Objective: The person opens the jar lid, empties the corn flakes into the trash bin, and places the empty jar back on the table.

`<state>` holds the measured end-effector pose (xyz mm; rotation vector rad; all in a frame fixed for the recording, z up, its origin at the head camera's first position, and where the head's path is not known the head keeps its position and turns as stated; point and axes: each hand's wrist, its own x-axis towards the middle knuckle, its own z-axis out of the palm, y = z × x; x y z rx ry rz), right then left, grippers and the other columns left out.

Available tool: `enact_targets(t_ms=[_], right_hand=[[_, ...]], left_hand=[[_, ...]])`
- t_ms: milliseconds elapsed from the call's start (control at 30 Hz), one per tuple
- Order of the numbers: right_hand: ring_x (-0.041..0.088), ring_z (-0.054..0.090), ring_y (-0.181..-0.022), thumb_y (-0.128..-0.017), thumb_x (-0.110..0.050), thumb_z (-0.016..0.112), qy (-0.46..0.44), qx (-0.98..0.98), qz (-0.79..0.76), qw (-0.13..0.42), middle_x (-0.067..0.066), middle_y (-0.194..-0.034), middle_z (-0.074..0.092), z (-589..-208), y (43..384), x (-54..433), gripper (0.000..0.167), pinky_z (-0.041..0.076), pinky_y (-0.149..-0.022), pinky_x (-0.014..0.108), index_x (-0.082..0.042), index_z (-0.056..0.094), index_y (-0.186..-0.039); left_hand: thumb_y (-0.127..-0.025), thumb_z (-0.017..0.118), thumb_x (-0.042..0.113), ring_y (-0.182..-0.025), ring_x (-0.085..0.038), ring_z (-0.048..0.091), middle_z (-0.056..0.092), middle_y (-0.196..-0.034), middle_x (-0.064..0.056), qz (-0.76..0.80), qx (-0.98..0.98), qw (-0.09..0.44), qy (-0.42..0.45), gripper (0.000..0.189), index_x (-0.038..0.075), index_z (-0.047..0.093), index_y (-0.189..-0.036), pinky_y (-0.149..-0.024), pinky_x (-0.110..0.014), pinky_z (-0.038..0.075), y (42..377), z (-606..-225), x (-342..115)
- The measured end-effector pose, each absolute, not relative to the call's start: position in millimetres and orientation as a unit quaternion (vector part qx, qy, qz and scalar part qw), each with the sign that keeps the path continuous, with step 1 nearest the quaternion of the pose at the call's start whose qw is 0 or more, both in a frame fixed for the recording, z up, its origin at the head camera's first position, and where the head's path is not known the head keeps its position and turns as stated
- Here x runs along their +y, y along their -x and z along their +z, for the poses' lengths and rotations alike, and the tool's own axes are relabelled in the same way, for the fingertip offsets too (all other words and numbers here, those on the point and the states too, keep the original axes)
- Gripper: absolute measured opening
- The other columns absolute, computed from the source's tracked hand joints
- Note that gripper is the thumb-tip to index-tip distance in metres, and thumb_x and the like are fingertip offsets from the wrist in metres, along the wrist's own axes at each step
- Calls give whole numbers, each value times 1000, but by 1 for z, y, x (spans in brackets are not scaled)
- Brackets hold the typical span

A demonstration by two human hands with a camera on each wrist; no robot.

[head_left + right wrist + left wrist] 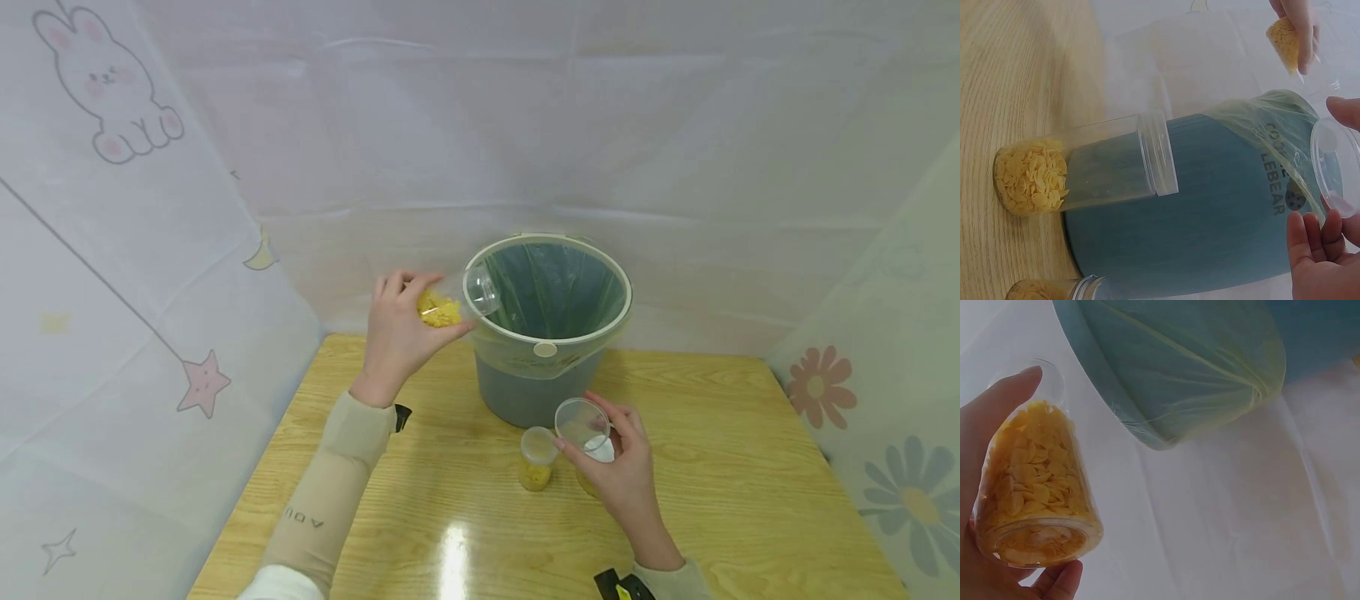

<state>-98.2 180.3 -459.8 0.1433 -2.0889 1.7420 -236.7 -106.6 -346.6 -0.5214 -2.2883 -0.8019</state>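
My left hand (pixel 397 333) grips a clear plastic jar (pixel 482 290) lying on a slant, its mouth at the left rim of the bin (pixel 517 392). Yellow flakes (pixel 1038 465) fill much of this jar toward its base. Between the thumb and fingers of my right hand (pixel 628 467) is a clear round lid (pixel 581 421), held up in front of the bin. A lidded clear jar (pixel 1107 159) with yellow flakes in its bottom stands on the table near that hand. Another jar (pixel 1054 290) with a metallic-looking lid is partly hidden behind the right hand in the head view.
The grey-blue bin has a pale rim and a thin greenish liner bag (pixel 551 287) folded over it. It stands at the back of the wooden table (pixel 405 517). Printed fabric walls (pixel 480 150) enclose the back and both sides.
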Motion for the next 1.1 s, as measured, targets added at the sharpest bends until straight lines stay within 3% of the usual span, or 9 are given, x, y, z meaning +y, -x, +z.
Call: enact_targets(t_ms=[467,733,1100], right_hand=[[22,44,-103,-68,10,90,-38,-756,621,203,15,-111,48,-459,96,179,76,39,-99,16,-6,62,-137],[25,45,-98,-69,18,84,-39,-757,620,203,21,-106,46,-424,81,167,69,40,-97,16,6,61,-134],[24,46,-98,-68,19,84,-34,-757,621,201,20,-106,46,-426,83,169,72,42,-95,17,6,60,-134]], left_hand=[[-64,95,46,-97,-31,43,56,-109,-10,-239,-890,327,211,71,11,72,-121,-81,-42,42,242,-344,-106],[-65,96,41,-96,-30,42,54,-110,-10,-226,-893,325,212,68,12,71,-121,-79,-41,41,244,-344,-104],[-64,97,38,-93,-31,41,52,-106,-10,-181,-885,361,233,67,11,71,-120,-77,-42,41,246,-340,-102]])
